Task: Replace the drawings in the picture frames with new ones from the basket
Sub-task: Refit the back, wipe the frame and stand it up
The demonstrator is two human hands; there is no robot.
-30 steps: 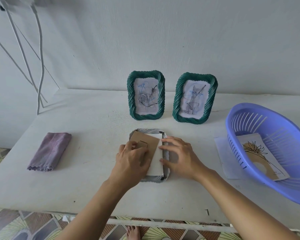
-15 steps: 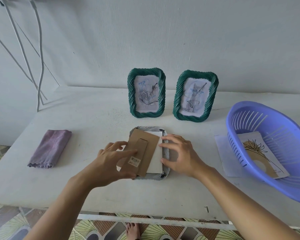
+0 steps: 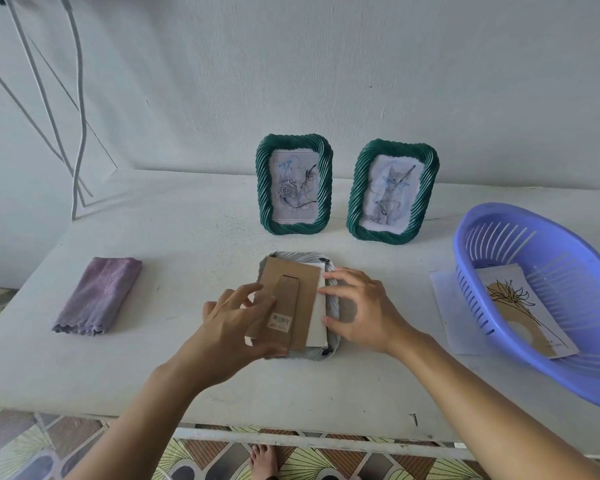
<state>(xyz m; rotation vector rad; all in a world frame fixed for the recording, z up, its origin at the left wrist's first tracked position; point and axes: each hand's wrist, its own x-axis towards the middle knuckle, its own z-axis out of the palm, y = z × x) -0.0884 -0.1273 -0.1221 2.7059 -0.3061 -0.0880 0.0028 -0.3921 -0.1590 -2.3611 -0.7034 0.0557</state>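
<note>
Left hand (image 3: 229,327) fingers pinch the cardboard backing (image 3: 291,299), skewed off the face-down frame (image 3: 310,353) on the table (image 3: 187,375), likely to free the white sheet (image 3: 317,317) beneath; right hand (image 3: 364,313) fingers spread, pinning the frame's edge against sliding; next drawing (image 3: 523,306) sits in the basket (image 3: 565,375).

A plain white plastered wall (image 3: 361,64) fills the upper half of the view, marked with small scuffs and cracks. At the left, thin white cables (image 3: 80,133) hang down the wall and cast faint grey shadows beside them. A white-painted table (image 3: 187,237) stands against the wall, its top worn and speckled. Below its front edge runs a white rail (image 3: 326,441). Beneath lies a floor of patterned tiles (image 3: 14,445) in brown, grey and yellow-green. The light is soft and even.
</note>
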